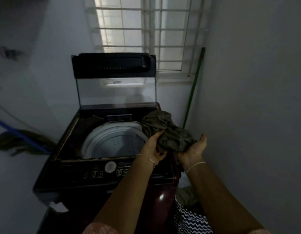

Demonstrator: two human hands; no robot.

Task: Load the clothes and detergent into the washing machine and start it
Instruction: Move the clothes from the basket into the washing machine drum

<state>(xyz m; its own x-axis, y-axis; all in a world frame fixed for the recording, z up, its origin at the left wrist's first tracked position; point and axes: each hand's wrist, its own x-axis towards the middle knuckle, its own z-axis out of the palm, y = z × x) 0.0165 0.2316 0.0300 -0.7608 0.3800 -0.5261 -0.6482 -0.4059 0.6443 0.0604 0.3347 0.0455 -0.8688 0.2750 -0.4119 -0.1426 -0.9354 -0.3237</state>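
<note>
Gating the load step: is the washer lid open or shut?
Open. The glass lid stands upright at the back, leaving the drum exposed; the left hand grips an olive garment above the machine's right side.

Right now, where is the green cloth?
In the head view, the olive-green cloth is right of centre, bunched over the right rim of the washing machine beside its white drum. The left hand grips it; the right hand supports it.
</note>
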